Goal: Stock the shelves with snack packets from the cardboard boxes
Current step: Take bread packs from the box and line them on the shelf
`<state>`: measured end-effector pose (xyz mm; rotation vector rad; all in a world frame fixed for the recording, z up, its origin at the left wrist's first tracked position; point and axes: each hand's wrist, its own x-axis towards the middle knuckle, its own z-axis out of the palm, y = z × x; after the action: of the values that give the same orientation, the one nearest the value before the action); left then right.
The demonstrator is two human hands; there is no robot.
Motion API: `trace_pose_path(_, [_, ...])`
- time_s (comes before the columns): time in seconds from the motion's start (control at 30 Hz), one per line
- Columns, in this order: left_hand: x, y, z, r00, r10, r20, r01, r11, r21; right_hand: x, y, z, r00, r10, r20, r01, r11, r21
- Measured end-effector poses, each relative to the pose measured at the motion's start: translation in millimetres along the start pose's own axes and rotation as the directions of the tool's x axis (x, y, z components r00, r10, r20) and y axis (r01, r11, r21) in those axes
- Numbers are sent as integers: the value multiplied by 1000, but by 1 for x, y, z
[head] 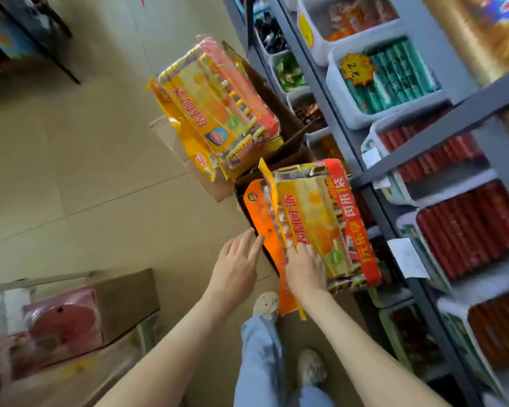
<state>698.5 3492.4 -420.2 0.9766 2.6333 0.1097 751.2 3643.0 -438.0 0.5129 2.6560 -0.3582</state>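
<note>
Shelf bins (pixel 406 223) hold red sticks (pixel 467 227); right hand (pixel 306 268) grips snack pack (pixel 315 207) (left hand (pixel 235 265) flat).

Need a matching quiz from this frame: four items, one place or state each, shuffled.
1 left hand
2 right hand
3 far snack pack
4 green-packet bin

A on the shelf
B atop the far cardboard box
C fingers curled on near snack pack
D straight fingers touching that pack's orange edge

Pairs: 1-D, 2-C, 3-B, 4-A

Left grip (pixel 237 264) outstretched, right grip (pixel 306 267) curled
</note>
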Motion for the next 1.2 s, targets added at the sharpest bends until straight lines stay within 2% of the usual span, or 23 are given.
trace_pose_path(0.13, [27,0,-3,970,239,-54,-233,968,98,-16,11,-27,975,-139,-171,132,990,-50])
trace_pose_path(0.23, [54,12,-15,902,421,-96,-392,892,228,-32,30,-70,916,-231,-328,203,972,-117])
trace_pose_path(0.37, [97,44,-53,803,578,-148,-514,796,320,-56,64,-121,852,-347,-391,270,933,-239])
trace_pose_path(0.43, [116,66,-80,753,654,-66,-595,721,356,-73,75,-136,826,-388,-408,294,916,-274])
trace_pose_path(0.5, [126,85,-99,646,753,123,-731,564,385,-95,79,-147,813,-403,-419,308,910,-277])
trace_pose_path(0.57, [119,98,-109,506,840,197,-844,434,315,-121,83,-156,812,-398,-427,294,911,-289])
trace_pose_path(0.63, [99,112,-119,443,872,208,-893,407,193,-151,86,-161,802,-390,-452,288,916,-280])
trace_pose_path(0.7, [70,132,-132,456,850,263,-890,428,160,-181,92,-164,789,-381,-481,290,923,-253])
trace_pose_path(0.77, [37,152,-137,540,764,352,-840,516,169,-213,100,-167,784,-370,-498,288,928,-237])
trace_pose_path(0.83, [-1,177,-144,572,737,361,-819,535,207,-253,113,-172,809,-343,-477,257,937,-237])
trace_pose_path(0.97, [-86,242,-175,521,793,315,-849,442,290,-353,145,-183,891,-200,-407,186,980,-74])
trace_pose_path(1.03, [-130,274,-202,419,884,207,-869,324,374,-409,155,-189,938,-45,-343,65,997,48])
trace_pose_path(1.1, [-173,304,-212,303,942,146,-871,211,444,-467,161,-189,969,159,-191,-140,984,106])
trace_pose_path(1.13, [-190,319,-211,251,961,117,-876,175,450,-493,164,-187,965,219,-143,-210,975,75])
trace_pose_path(1.2, [-235,355,-222,137,989,64,-874,90,478,-546,166,-184,948,276,-160,-280,960,-9])
